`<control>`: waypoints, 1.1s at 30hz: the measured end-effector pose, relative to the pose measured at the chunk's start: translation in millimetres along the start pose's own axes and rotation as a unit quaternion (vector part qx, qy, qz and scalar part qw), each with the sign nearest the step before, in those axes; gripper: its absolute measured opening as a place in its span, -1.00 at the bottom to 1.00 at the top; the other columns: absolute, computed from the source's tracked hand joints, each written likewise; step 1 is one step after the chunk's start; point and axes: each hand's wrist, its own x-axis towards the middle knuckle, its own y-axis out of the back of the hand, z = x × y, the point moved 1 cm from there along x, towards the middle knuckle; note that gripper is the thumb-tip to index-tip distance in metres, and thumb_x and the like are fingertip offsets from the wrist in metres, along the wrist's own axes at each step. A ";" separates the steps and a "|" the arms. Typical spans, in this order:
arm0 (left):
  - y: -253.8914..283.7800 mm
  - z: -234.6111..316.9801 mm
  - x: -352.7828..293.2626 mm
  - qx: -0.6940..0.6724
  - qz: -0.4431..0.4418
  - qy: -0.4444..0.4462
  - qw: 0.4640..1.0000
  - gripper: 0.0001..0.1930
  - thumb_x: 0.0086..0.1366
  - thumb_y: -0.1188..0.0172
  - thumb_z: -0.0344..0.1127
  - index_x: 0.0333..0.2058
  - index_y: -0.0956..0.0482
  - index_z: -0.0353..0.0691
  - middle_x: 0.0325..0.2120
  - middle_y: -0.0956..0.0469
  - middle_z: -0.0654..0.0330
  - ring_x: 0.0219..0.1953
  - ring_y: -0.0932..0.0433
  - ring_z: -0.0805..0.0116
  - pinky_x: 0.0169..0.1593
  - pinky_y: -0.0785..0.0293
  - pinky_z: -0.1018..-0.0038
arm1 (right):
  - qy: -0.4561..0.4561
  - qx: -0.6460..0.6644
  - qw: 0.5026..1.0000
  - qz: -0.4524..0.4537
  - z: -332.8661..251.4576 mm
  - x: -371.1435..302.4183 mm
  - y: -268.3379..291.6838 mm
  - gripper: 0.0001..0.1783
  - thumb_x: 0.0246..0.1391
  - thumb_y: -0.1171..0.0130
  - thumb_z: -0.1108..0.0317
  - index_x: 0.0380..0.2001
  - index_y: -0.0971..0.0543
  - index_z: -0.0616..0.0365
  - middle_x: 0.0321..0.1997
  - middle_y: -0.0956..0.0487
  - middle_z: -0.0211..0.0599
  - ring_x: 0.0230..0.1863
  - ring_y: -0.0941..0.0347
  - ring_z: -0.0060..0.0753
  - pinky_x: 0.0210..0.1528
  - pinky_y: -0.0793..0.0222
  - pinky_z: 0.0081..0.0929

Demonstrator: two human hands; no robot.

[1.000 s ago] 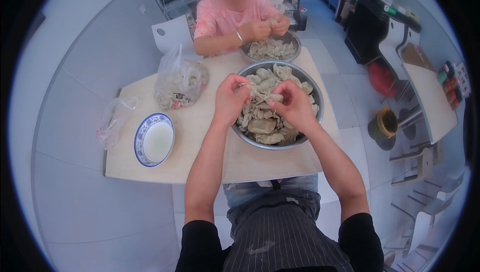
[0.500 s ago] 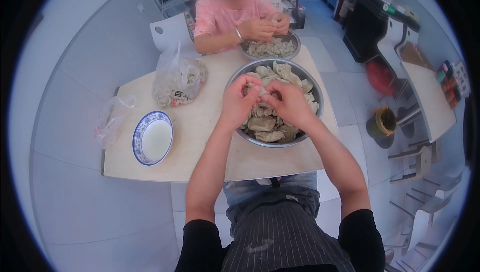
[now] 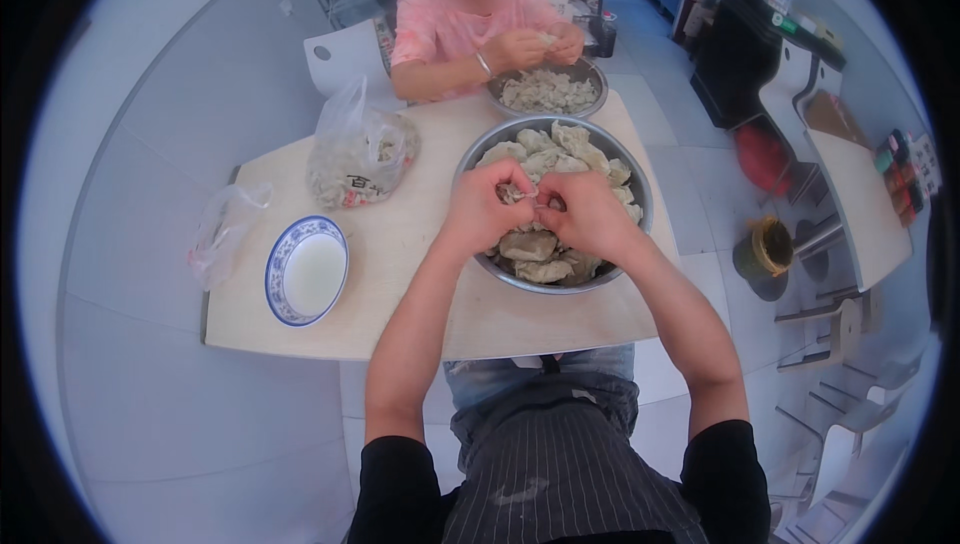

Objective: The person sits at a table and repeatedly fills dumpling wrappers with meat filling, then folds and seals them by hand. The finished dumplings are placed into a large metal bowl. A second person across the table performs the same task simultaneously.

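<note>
My left hand (image 3: 484, 208) and my right hand (image 3: 588, 216) meet over a big steel bowl (image 3: 648, 206). The fingertips of both are pinched together on a small pale, soft-looking piece (image 3: 536, 201); most of it is hidden by the fingers. Large crumpled pieces (image 3: 528, 245), pale greenish to grey-brown, heap up in the bowl below. I cannot make out what kind of food they are. Behind it stands a second steel bowl (image 3: 603, 104) with smaller bits (image 3: 545, 92) of similar colour, where a person in a pink top (image 3: 440, 29) holds a piece in both hands.
Left on the pale table (image 3: 405, 289) are a blue-and-white bowl (image 3: 308, 272) with whitish liquid, a filled clear plastic bag (image 3: 362, 154) and a crumpled thin bag (image 3: 228, 236). To the right are a lined bin (image 3: 765, 246), another table (image 3: 862, 194) and several chairs.
My hands have shifted slightly, with the right-hand fingers now curled more tightly at the left fingertips. The other person keeps handling a piece over the far bowl.
</note>
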 end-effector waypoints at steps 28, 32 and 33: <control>11.3 20.8 -6.1 0.085 -0.055 0.019 0.995 -0.71 0.03 -0.22 -0.44 -0.21 -0.49 -0.28 -0.38 -0.55 0.10 -0.41 -0.50 0.35 -0.30 -0.43 0.47 | 0.021 -0.008 0.995 0.095 12.4 -3.5 0.2 -0.78 -0.01 -0.22 0.39 -0.27 -0.51 0.20 -0.49 -0.56 -0.06 -0.40 -0.52 0.00 -0.33 -0.41 -0.18; 18.6 22.4 -7.5 0.106 -0.054 0.001 0.993 -0.69 0.09 -0.18 -0.46 -0.13 -0.51 -0.25 -0.30 -0.58 0.04 -0.34 -0.56 0.26 -0.26 -0.46 0.43 | -0.008 0.072 0.993 0.097 12.0 -2.9 -1.4 -0.66 -0.01 -0.25 0.41 -0.14 -0.44 0.17 -0.52 -0.57 -0.09 -0.42 -0.53 -0.04 -0.31 -0.42 -0.22; 21.2 25.3 -7.5 0.091 -0.048 0.035 0.994 -0.70 0.10 -0.17 -0.46 -0.13 -0.53 -0.24 -0.30 -0.58 0.02 -0.32 -0.58 0.24 -0.25 -0.46 0.41 | -0.022 0.080 0.991 0.108 13.5 -3.9 -1.2 -0.68 -0.01 -0.25 0.41 -0.16 -0.45 0.18 -0.52 -0.56 -0.11 -0.44 -0.53 -0.09 -0.32 -0.42 -0.25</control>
